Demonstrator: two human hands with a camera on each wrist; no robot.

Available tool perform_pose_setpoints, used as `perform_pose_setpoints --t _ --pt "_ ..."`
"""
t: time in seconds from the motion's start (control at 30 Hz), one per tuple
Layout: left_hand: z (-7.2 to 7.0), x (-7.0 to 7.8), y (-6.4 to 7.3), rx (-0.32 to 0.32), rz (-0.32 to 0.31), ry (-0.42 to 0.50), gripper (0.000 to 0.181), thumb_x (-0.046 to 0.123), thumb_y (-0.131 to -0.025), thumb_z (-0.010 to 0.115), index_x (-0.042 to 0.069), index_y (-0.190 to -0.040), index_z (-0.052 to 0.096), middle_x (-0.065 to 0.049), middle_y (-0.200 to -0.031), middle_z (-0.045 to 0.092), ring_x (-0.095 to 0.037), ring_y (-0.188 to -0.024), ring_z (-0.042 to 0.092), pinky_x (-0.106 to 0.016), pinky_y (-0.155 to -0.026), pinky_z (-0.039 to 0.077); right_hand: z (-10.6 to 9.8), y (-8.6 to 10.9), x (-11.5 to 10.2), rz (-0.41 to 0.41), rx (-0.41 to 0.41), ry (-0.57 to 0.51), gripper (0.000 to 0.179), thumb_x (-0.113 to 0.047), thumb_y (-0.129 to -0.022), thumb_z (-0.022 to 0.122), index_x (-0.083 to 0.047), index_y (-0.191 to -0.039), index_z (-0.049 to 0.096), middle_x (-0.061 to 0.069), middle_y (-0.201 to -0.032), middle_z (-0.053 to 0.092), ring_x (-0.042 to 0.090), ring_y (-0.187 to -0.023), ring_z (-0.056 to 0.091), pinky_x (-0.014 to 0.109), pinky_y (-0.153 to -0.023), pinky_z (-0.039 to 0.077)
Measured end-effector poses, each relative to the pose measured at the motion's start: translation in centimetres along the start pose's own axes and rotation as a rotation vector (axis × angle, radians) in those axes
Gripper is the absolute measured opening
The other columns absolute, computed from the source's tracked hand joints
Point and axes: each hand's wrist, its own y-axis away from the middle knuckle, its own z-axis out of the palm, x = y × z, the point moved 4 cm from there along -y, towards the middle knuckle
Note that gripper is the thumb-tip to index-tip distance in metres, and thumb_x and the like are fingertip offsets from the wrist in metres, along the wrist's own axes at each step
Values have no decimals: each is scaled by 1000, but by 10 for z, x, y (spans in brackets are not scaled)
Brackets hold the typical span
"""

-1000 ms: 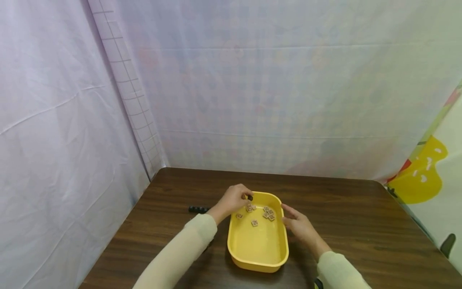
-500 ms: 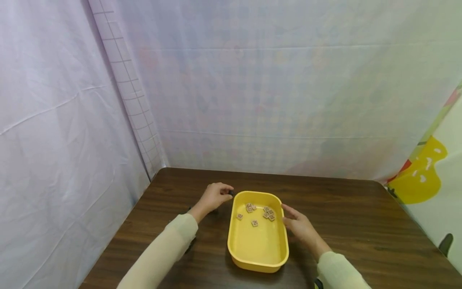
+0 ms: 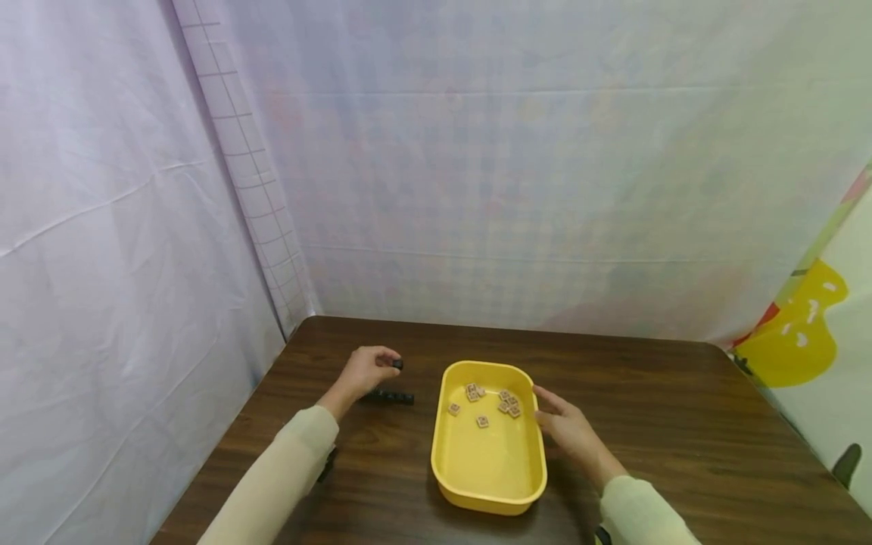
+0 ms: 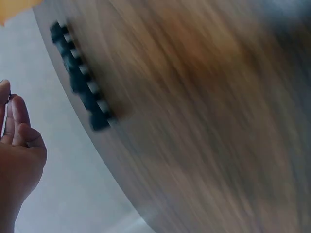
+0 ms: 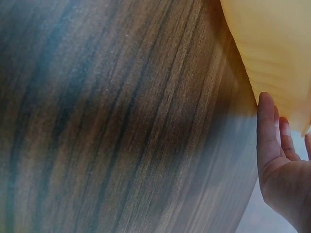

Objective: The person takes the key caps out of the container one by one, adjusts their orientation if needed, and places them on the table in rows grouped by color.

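Observation:
Left of the tray, my left hand (image 3: 365, 372) pinches a small black block (image 3: 398, 364) between thumb and fingertips, raised above the table. In the left wrist view that hand sits at the left edge, its held block mostly hidden. Close by lies a row of black blocks (image 3: 393, 397), partly behind the hand; the left wrist view shows this row (image 4: 80, 77) with pale spots along one side. My right hand (image 3: 571, 433) rests against the right wall of a yellow plastic tray (image 3: 487, 505), fingers (image 5: 266, 126) straight along its outside.
Several small tan square tiles (image 3: 482, 421) with dark patterns lie scattered in the far half of the tray. More dark blocks (image 3: 328, 463) show beside the left sleeve. The brown wooden table (image 3: 647, 393) ends at white curtains (image 3: 504, 189) behind and to the left.
My left hand has moved left from over the tray to beside it, carrying the small black block. The row of blocks shows to its right. My right hand and the tray stay put.

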Motion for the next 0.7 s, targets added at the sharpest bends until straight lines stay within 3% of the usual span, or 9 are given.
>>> perform_pose_setpoints --t 0.23,0.4,0.7 --pt "-27 -29 8 20 -35 -40 24 6 -86 75 1 -110 72 -7 -97 70 -26 -95 67 -42 -82 54 -1 -1 1 -3 -19 7 56 -12 -102 47 -6 -155 29 35 -135 46 46 -114 58 53 -75 57" --pt "-43 -50 15 14 -80 -77 23 5 -86 75 0 -108 72 -8 -96 69 -26 -92 65 -41 -80 53 -1 0 0 0 -29 -19 57 -12 -102 47 -6 -156 28 35 -136 44 46 -116 57 53 -75 57" --pt "-49 -67 24 -44 -60 -141 18 -1 -78 78 -1 -94 71 -3 -82 65 -18 -78 59 -34 -72 49 0 2 -2 -10 -5 -9 54 -8 -103 46 -5 -155 30 39 -139 42 52 -118 53 56 -73 56"
